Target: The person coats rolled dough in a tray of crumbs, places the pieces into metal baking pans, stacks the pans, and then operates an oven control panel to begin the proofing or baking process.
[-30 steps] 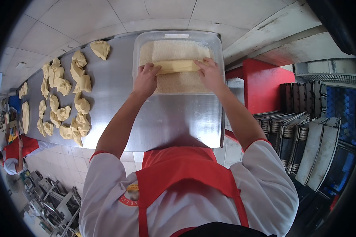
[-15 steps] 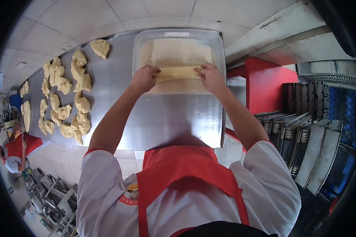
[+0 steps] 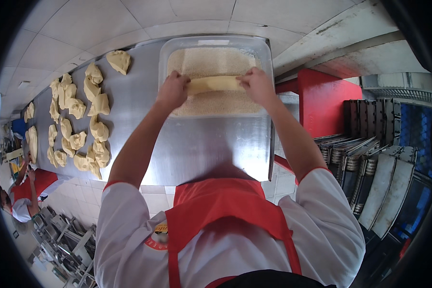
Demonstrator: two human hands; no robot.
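Pale yellow dough, a long strip [image 3: 213, 84], lies with its long axis from nine to three o'clock between the two hands, over the beige crumbs [image 3: 216, 104] in a clear tub [image 3: 267, 65] on the worktop [image 3: 197, 153]. The left hand [image 3: 176, 89] pinches its nine o'clock end, fingers curled; the right hand [image 3: 255, 85] pinches the three o'clock end — neither is nearer. Whether its underside touches the crumbs is hard to tell.

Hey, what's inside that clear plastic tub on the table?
The clear tub holds pale crumbs. Over them, the left hand and right hand hold a dough roll by its ends. The roll hides what is beneath it; the crumbs cover the tub's floor.
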